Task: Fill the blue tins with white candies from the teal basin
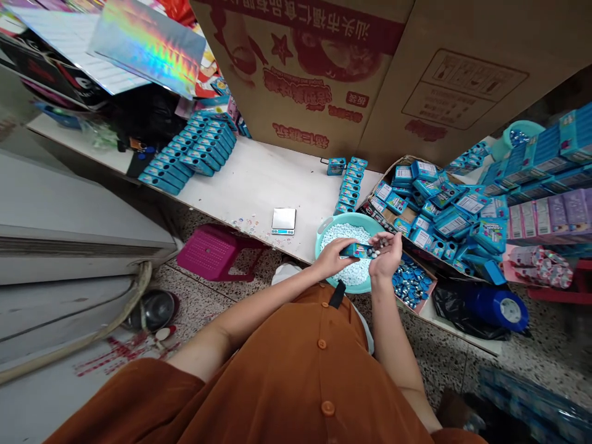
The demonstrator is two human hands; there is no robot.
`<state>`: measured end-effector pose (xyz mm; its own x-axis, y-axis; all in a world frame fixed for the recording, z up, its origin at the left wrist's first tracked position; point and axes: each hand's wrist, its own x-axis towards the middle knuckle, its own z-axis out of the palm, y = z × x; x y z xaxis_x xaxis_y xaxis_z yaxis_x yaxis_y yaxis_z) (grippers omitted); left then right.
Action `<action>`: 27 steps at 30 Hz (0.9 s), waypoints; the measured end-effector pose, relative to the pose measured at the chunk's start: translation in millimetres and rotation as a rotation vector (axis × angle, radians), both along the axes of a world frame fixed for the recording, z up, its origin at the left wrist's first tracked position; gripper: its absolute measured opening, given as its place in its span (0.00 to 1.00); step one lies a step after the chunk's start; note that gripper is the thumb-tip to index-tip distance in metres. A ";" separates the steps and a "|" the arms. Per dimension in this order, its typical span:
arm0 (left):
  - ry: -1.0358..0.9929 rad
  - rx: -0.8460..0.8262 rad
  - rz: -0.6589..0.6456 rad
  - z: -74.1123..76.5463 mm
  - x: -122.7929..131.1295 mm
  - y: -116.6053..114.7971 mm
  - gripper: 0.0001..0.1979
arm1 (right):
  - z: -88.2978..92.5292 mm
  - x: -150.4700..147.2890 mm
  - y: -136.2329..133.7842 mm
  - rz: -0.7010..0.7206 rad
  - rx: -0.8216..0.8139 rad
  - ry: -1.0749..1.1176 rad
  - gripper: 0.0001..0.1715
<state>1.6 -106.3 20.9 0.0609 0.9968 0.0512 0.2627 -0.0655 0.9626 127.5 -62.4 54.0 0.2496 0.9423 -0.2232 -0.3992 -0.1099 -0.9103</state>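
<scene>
My left hand (pixel 332 258) is closed around a small blue candy box (pixel 354 250), held tilted over the basin with its end toward my other palm. My right hand (pixel 386 261) is cupped with curled fingers, and a few small white candies (pixel 374 253) lie in it beside the box's end. Beneath both hands stands a light teal basin (pixel 319 242) with many white candies (pixel 345 233) in it. Behind the basin, a short row of blue boxes (pixel 350 188) stands upright with dark round holes in their tops.
A small digital scale (pixel 283 220) sits on the white table (pixel 250 185). Blue boxes fill a carton (pixel 400 161) at right, with a tray of blue caps (pixel 411 280) below. More boxes (pixel 194 148) stand at left. A large cardboard box (pixel 324 74) blocks the back; a magenta stool (pixel 208 253) is below.
</scene>
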 end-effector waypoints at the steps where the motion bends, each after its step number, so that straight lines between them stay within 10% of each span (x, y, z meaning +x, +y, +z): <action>1: 0.009 0.018 -0.009 -0.6 0.0 0.7 0.22 | -0.6 -0.1 0.5 -0.010 0.007 -0.009 0.24; 21: -0.112 -0.006 -0.108 -1.6 -1.1 -4.2 0.21 | 15.9 1.9 -9.5 0.109 0.068 -0.081 0.25; 27: -0.065 -0.100 -0.033 -15.6 2.2 -6.8 0.20 | -5.2 1.9 -0.6 0.059 -0.009 0.004 0.22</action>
